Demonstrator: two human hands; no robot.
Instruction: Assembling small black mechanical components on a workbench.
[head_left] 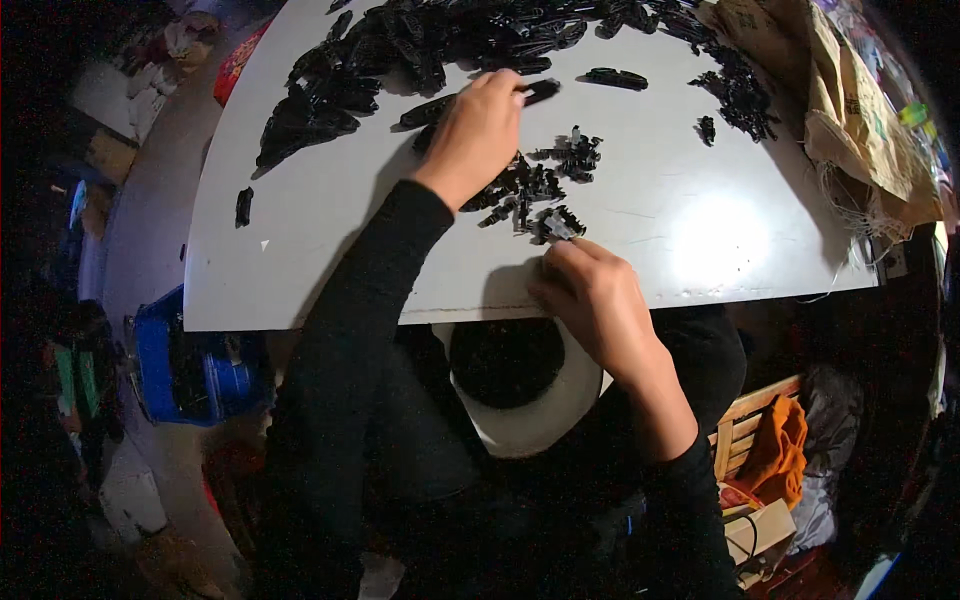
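Observation:
My left hand (478, 128) reaches across the white table (330, 240), its fingers closed around a long black plastic piece (540, 90) beside the big heap of long black pieces (400, 50). My right hand (590, 295) rests at the table's near edge, pinching a small black part (560, 226) at the edge of a scatter of small black parts (535, 180). A white bowl with dark contents (515, 400) sits in my lap just under the table edge, below my right hand.
One long black piece (615, 78) lies alone at the far middle. More small parts (742, 98) are piled at the far right beside brown sacks (860, 110). A blue crate (190, 365) stands on the floor to the left, a wooden seat with orange cloth (775, 445) to the right.

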